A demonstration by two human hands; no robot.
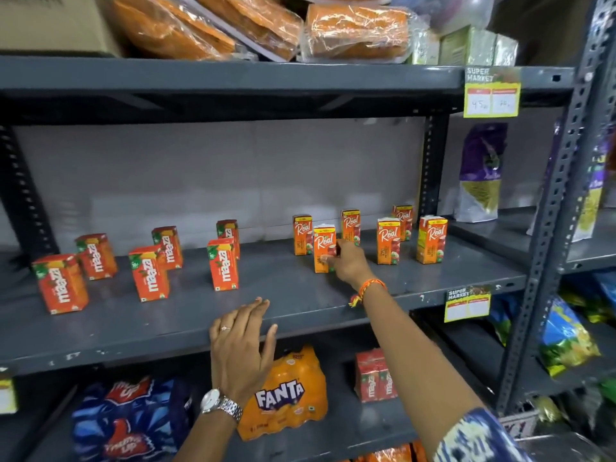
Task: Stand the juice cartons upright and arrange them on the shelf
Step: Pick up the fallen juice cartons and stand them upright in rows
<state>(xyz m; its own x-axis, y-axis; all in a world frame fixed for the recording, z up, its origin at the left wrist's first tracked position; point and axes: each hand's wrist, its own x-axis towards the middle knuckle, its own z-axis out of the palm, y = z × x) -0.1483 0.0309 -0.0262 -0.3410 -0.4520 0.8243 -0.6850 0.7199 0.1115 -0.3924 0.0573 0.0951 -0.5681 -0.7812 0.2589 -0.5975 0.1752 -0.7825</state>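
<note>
Right at the front, the left hand (241, 345) lies flat on the front lip of the grey shelf (186, 325), fingers spread and holding nothing, with a watch (220, 405) at the wrist. Further in, at about one o'clock from it, the right hand (348, 265) stretches across the shelf, an orange thread band (370, 288) on its wrist, and its fingers are wrapped round the right side of a Real carton (324, 248), which stands upright near the middle of the shelf. Behind and around that one stand five more Real cartons (388, 241), all upright and spaced apart, running off toward three o'clock and the back wall. Over toward nine o'clock stand six Maaza cartons (222, 264), also upright, staggered in loose pairs from the front-left corner back to the centre. Down below the shelf sits a Fanta pack (283, 391), close under the left hand. Far off at twelve o'clock, on the shelf above, lie plastic-wrapped orange packs (356, 28), and a yellow price tag (492, 92) hangs from that upper edge.
</note>
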